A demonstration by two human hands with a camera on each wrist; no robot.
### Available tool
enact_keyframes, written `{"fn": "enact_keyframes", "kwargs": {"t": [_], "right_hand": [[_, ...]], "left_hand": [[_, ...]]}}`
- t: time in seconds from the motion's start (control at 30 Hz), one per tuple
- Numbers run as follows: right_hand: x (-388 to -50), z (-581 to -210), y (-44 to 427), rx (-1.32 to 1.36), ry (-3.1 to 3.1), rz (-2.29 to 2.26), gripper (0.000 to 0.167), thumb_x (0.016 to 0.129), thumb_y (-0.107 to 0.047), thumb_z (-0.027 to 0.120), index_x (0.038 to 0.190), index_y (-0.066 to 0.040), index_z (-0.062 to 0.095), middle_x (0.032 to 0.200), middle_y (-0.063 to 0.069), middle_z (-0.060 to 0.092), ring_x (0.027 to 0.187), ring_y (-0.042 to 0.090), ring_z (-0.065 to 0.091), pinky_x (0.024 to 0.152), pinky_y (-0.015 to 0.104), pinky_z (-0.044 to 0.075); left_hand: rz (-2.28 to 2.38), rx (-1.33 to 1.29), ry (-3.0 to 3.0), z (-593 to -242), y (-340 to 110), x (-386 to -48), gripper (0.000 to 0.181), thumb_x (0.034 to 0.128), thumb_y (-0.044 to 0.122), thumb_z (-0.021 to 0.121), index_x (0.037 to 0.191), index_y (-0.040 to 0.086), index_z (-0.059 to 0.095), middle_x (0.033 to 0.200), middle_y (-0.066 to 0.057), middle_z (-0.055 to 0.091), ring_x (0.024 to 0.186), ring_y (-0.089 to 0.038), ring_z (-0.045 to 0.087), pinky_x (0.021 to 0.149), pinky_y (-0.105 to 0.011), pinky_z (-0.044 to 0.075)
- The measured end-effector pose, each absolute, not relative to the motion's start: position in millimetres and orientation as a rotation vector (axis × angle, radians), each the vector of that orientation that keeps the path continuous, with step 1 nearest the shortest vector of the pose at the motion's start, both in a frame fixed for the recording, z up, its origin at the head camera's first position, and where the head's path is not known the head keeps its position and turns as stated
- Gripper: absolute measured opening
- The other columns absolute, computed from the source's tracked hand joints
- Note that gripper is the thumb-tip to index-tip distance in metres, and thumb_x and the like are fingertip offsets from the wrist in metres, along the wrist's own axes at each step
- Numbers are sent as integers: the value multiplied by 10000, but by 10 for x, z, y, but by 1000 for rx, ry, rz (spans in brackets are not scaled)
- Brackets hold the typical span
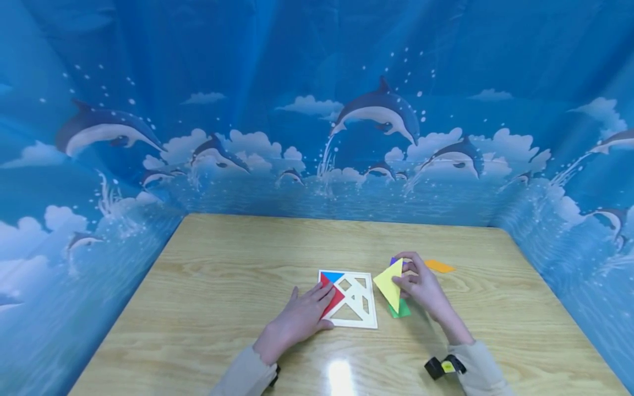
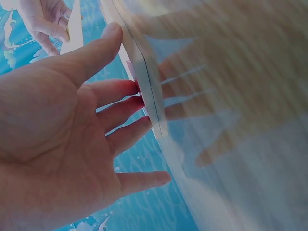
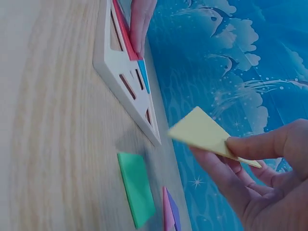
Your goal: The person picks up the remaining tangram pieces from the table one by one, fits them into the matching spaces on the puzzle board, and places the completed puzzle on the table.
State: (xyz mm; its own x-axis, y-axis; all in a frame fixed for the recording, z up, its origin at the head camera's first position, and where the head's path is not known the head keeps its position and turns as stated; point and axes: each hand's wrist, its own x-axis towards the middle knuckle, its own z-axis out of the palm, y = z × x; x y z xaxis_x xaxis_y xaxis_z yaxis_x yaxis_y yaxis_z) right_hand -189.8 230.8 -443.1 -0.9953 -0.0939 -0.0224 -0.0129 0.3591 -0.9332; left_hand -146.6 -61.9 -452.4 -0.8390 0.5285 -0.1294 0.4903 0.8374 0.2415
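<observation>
A white tangram board (image 1: 366,324) with cut-out slots lies flat on the table. A blue triangle (image 1: 331,276) and a red triangle (image 1: 338,302) fill two of its slots. My left hand (image 1: 303,314) rests its fairly straight fingertips on the red triangle, thumb near the board's front edge. Just right of the board, my right hand (image 1: 425,287) pinches a yellow triangle (image 1: 388,283) between thumb and fingers, tilted above the table. Under it lies a green piece (image 3: 136,187). Beside that are a pink piece (image 3: 167,211) and a purple piece (image 3: 174,214), both partly cut off.
An orange parallelogram (image 1: 439,266) lies on the wooden table (image 1: 223,258) beyond my right hand. A blue curtain with dolphins (image 1: 267,82) surrounds the table's back and sides. A black wrist strap (image 1: 436,367) is around the right sleeve.
</observation>
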Motion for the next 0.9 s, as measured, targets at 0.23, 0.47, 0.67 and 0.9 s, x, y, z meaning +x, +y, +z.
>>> {"fn": "enact_keyframes", "kwargs": {"t": [0.23, 0.47, 0.67, 0.9], "right_hand": [[-1883, -4475, 2246, -29, 2379, -1883, 377, 940, 70, 631, 1230, 83, 390, 1033, 178, 596, 747, 210, 727, 712, 445, 629], [-1881, -4531, 2197, -29, 2352, -1919, 336, 943, 67, 632, 1214, 99, 436, 1150, 264, 573, 745, 179, 721, 718, 428, 630], [-1857, -4525, 2166, -34, 2387, -1881, 321, 934, 30, 668, 1237, 102, 594, 1325, 310, 510, 796, 201, 716, 736, 401, 630], [-1823, -4522, 2102, 3, 2389, -1889, 279, 927, 6, 698, 1163, 115, 596, 1154, 246, 615, 769, 202, 703, 739, 404, 629]], "left_hand": [[300, 797, 2826, -4518, -621, -1465, 718, 966, 461, 638, 1552, 110, 417, 1643, -49, 326, 1514, -260, 300, 1143, -677, 296], [323, 793, 2822, -4510, -617, -1464, 723, 961, 456, 643, 1552, 108, 414, 1644, -50, 322, 1515, -263, 297, 1148, -676, 286], [328, 790, 2818, -4521, -616, -1467, 725, 963, 454, 642, 1555, 109, 408, 1646, -47, 317, 1517, -261, 292, 1150, -674, 283], [312, 792, 2829, -4524, -617, -1465, 728, 960, 463, 640, 1553, 107, 412, 1643, -48, 324, 1513, -260, 300, 1147, -674, 289]]}}
